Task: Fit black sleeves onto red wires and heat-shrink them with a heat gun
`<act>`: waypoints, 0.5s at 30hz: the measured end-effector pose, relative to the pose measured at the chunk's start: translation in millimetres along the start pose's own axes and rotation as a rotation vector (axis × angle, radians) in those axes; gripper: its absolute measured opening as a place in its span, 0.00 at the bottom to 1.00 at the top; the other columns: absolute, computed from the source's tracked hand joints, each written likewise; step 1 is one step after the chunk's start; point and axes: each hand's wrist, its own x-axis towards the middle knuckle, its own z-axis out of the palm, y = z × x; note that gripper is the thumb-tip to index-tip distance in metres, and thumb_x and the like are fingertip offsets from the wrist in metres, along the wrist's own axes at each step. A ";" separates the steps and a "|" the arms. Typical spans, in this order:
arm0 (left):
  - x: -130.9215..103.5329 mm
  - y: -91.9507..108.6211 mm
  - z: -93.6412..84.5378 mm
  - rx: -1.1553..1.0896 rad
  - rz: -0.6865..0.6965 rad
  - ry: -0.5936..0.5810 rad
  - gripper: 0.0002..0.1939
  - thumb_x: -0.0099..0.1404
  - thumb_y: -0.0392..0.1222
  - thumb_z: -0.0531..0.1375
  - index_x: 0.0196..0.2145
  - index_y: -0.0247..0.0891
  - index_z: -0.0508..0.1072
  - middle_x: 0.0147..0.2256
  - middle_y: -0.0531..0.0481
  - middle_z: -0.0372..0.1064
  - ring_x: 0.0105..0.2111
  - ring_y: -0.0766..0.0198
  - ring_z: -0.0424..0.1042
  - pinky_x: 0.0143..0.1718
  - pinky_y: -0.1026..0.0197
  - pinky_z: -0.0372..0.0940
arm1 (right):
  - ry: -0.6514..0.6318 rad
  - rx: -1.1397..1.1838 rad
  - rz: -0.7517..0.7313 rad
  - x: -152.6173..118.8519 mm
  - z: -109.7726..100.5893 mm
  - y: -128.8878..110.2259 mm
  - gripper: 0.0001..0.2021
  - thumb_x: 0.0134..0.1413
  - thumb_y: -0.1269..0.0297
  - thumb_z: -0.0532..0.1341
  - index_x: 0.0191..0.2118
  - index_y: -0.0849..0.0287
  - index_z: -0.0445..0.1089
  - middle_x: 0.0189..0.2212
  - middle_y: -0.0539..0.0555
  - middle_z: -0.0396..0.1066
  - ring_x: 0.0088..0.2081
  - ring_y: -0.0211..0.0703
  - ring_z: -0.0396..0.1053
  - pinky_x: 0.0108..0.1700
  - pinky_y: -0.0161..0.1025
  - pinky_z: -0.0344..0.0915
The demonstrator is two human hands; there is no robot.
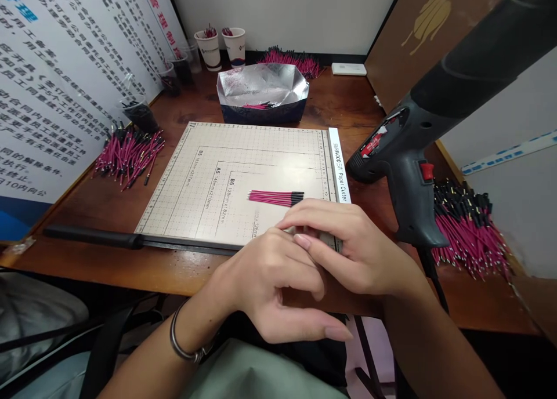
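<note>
Loosely, the left hand (278, 280) curls with its thumb apart, nothing visible in it; the right hand (359, 248) rests against it (whether it grips anything, I cannot tell). Just beyond, a row of wires (272, 198) lies on the cutter (261, 141), probably light, bendy, easily scattered, best pinched together at the black ends (297, 199). Their long axis runs crosswise, those ends rightward.

Reaching left forearm (150, 352) in from near side of paper cutter (174, 184) | holding left hand (278, 277) at cutter's near right corner, curling fingers loosely, stretching thumb away from them | slanting right forearm (430, 332) in from near right of cutter | arching right hand (361, 248) over same corner, laying one fingertip on left hand
</note>
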 end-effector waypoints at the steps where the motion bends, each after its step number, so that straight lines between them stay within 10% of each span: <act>1: -0.5 -0.1 0.0 0.006 -0.007 -0.008 0.25 0.69 0.54 0.61 0.18 0.40 0.67 0.19 0.51 0.72 0.22 0.66 0.72 0.29 0.63 0.68 | 0.000 -0.021 0.036 -0.2 -0.1 -0.2 0.08 0.62 0.70 0.57 0.40 0.59 0.74 0.35 0.52 0.78 0.36 0.37 0.73 0.39 0.36 0.69; 9: -2.9 -3.5 -0.1 0.015 -0.027 -0.083 0.25 0.67 0.56 0.61 0.18 0.41 0.66 0.19 0.51 0.72 0.24 0.64 0.74 0.29 0.61 0.69 | 0.016 0.031 -0.011 0.4 0.9 -0.3 0.12 0.63 0.72 0.55 0.45 0.59 0.74 0.43 0.54 0.80 0.43 0.38 0.75 0.46 0.37 0.71; 15: -3.7 -2.5 0.1 0.038 -0.056 -0.108 0.25 0.67 0.57 0.62 0.18 0.41 0.67 0.19 0.51 0.71 0.22 0.65 0.72 0.29 0.61 0.70 | 0.044 -0.040 0.093 -0.1 0.7 -0.6 0.06 0.60 0.69 0.60 0.32 0.60 0.73 0.27 0.48 0.75 0.29 0.33 0.69 0.33 0.34 0.66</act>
